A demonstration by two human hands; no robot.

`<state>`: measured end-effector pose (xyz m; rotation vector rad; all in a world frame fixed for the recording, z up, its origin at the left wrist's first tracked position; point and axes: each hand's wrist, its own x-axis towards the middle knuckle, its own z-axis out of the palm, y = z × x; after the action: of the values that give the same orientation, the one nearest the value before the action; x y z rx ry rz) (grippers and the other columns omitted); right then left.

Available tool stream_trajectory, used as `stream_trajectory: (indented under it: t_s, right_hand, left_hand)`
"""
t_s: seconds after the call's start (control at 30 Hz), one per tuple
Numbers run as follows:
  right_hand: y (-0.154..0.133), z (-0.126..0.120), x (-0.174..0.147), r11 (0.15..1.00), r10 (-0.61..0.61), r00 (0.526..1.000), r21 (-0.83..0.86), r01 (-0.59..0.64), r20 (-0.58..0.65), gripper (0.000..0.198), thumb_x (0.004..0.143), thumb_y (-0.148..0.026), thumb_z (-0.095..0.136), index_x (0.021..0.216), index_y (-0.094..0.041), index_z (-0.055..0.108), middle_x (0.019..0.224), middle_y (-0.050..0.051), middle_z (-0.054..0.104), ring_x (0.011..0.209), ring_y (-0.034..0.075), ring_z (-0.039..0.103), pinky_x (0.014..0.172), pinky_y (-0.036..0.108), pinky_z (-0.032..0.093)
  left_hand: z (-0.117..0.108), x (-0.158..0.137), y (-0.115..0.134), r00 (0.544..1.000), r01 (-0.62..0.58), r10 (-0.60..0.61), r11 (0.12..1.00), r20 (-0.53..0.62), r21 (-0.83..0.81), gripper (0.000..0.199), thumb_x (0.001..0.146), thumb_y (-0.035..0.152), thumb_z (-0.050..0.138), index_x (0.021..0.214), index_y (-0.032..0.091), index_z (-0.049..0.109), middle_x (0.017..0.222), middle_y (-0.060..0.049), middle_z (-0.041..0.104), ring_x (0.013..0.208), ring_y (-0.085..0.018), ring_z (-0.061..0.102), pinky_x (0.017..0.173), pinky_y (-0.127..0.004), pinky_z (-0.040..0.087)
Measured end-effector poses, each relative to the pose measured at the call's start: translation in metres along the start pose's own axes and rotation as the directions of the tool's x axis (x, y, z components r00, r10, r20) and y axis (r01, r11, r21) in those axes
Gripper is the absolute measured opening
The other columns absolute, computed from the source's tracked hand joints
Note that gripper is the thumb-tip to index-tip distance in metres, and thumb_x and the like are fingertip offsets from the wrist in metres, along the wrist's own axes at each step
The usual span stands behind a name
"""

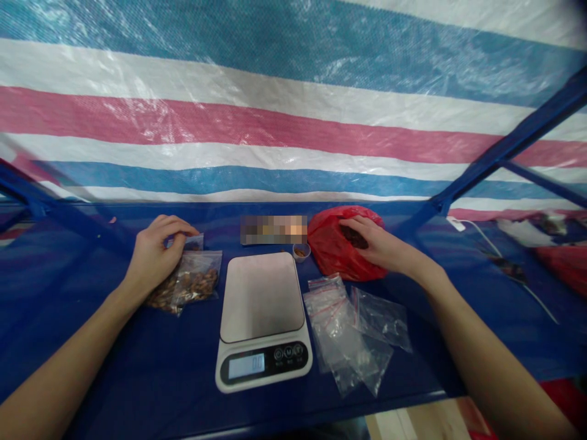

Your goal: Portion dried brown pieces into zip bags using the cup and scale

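Observation:
My left hand rests at the left on small zip bags filled with brown dried pieces. Its fingers are bent, with a gap between thumb and forefinger, and the fingertips touch the top corner of a bag. At the right, my right hand reaches into the mouth of a red plastic bag, fingers stretched over the dark contents; its thumb is hidden. Between the hands stands a white kitchen scale, its display reading 0.0 and its metal plate bare.
Several flat zip bags lie right of the scale. Behind it sit a small round cup with brown bits and a blurred-out object. Blue metal braces flank the blue shelf; a striped sheet hangs behind.

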<state>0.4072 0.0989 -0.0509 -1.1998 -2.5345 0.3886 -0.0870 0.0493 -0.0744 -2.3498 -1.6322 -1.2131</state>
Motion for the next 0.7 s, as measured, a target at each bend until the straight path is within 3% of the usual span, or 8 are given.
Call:
stream_trajectory:
  t_s: [0.17,0.37,0.57,0.7]
  right_hand:
    - [-0.002,0.004,0.003,0.998,-0.058,0.998,0.020,0.059,-0.040,0.043,0.093,-0.014,0.055,0.134,-0.020,0.066,0.133,0.016,0.067,0.128,0.032,0.064,0.113,0.051,0.052]
    - [0.000,0.004,0.007,0.999,-0.050,0.995,0.000,0.050,-0.087,0.028,0.097,-0.013,0.050,0.112,-0.021,0.072,0.115,0.013,0.069,0.108,0.028,0.070,0.098,0.046,0.059]
    - [0.004,0.002,0.004,0.997,-0.042,0.999,0.058,0.043,-0.025,0.036,0.090,-0.013,0.065,0.123,-0.023,0.075,0.125,0.013,0.072,0.116,0.030,0.070,0.107,0.047,0.056]
    - [0.002,0.002,0.004,0.997,-0.055,0.998,0.044,0.056,-0.028,0.036,0.089,-0.007,0.058,0.117,-0.021,0.076,0.120,0.013,0.073,0.112,0.028,0.071,0.102,0.045,0.057]
  left_hand:
    - [0.000,0.001,0.001,1.000,0.006,-0.006,1.000,-0.012,-0.018,0.029,0.093,0.012,0.050,0.079,0.020,0.074,0.084,-0.003,0.075,0.083,-0.020,0.065,0.083,-0.036,0.049]
    - [-0.003,0.001,0.005,0.999,0.037,-0.037,0.999,0.005,-0.015,0.028,0.093,0.014,0.051,0.079,0.021,0.074,0.084,-0.002,0.075,0.084,-0.019,0.065,0.084,-0.036,0.050]
    - [-0.005,0.002,0.011,0.997,0.072,-0.071,0.997,0.029,-0.007,0.028,0.092,0.015,0.050,0.079,0.021,0.073,0.085,-0.003,0.075,0.086,-0.020,0.065,0.086,-0.038,0.051]
    - [-0.006,0.002,0.013,0.997,0.064,-0.064,0.998,0.033,-0.009,0.027,0.092,0.015,0.050,0.080,0.026,0.072,0.086,-0.003,0.075,0.087,-0.021,0.065,0.086,-0.040,0.051]
